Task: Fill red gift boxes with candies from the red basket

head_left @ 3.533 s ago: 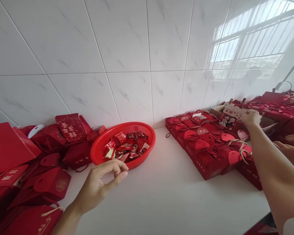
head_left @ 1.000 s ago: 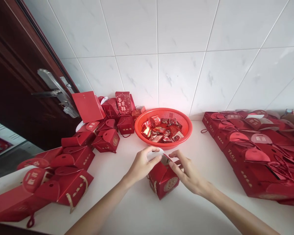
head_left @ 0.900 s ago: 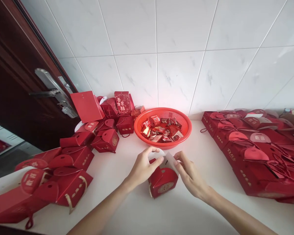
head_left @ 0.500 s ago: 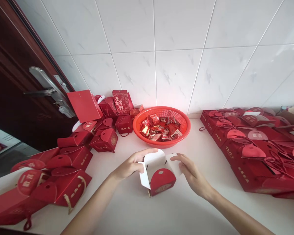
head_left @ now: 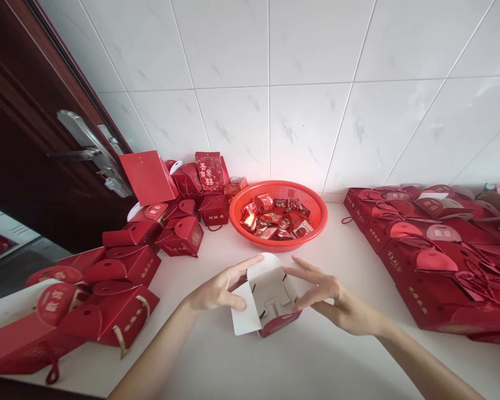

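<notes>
A small red candy box (head_left: pixel 279 321) with a white inside stands on the white table, its top open so that I look down into it. No sweets show inside. My left hand (head_left: pixel 220 289) holds it at the left: the thumb lies on the white side flap and the fingers reach behind to the back flap. At the right edge, my right hand (head_left: pixel 323 291) has its fingers apart, with the fingertips at the box's rim and nothing gripped. Just beyond the box sits a red plastic basket (head_left: pixel 275 244) of wrapped sweets (head_left: pixel 270 219).
Several closed red boxes (head_left: pixel 125 316) are piled at the left, some with rope handles. Rows of red boxes (head_left: pixel 437 300) fill the table's right side. A tiled wall (head_left: pixel 300 122) runs along the back, and a dark door (head_left: pixel 29 128) with a metal handle stands at the left.
The box's rounded front flap, upright before, no longer stands up, and the inside shows more fully. The left flap leans further outward. My right hand has spread its fingers and shifted toward the front.
</notes>
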The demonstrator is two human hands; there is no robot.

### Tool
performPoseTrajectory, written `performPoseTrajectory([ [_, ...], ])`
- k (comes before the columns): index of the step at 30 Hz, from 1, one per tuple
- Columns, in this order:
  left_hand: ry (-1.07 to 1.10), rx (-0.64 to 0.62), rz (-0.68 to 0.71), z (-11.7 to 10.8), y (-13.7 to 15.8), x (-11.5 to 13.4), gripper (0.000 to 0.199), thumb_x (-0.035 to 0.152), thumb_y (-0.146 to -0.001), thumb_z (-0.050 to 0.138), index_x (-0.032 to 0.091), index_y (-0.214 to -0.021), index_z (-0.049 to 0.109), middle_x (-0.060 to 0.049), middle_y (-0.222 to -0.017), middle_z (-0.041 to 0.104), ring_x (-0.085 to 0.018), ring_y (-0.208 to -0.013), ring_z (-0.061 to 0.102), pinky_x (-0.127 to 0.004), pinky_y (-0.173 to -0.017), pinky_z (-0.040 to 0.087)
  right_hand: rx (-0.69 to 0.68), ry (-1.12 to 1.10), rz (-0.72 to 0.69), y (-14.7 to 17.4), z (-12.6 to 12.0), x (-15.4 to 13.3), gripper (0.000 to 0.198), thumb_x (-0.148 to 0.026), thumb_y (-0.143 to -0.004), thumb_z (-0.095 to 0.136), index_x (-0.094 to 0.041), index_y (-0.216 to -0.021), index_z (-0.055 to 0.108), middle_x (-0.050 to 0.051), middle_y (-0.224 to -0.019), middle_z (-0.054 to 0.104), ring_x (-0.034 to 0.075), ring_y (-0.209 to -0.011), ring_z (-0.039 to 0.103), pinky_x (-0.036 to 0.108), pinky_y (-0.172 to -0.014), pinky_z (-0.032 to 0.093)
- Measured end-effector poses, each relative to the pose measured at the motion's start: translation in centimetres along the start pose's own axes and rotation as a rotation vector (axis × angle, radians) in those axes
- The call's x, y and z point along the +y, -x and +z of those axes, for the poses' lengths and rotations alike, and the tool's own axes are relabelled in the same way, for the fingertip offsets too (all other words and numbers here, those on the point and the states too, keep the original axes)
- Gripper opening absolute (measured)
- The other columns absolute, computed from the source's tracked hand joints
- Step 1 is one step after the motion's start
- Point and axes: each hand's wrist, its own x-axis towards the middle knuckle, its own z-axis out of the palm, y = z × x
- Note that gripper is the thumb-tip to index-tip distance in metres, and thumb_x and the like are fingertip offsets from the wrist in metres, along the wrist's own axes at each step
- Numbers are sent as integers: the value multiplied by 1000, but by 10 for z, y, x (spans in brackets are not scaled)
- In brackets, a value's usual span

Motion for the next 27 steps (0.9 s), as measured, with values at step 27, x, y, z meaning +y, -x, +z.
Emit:
performPoseTrajectory([
  [27, -47, 104, 25, 14, 0, -11, 120, 49, -67, 88, 22, -162, 20, -15, -162, 33, -36, -144, 39, -46, -119, 31, 469, 324, -39, 22, 30, 6, 23, -38, -99, 56, -24, -98, 74, 15, -138, 63, 32, -129, 58, 51, -100, 53],
])
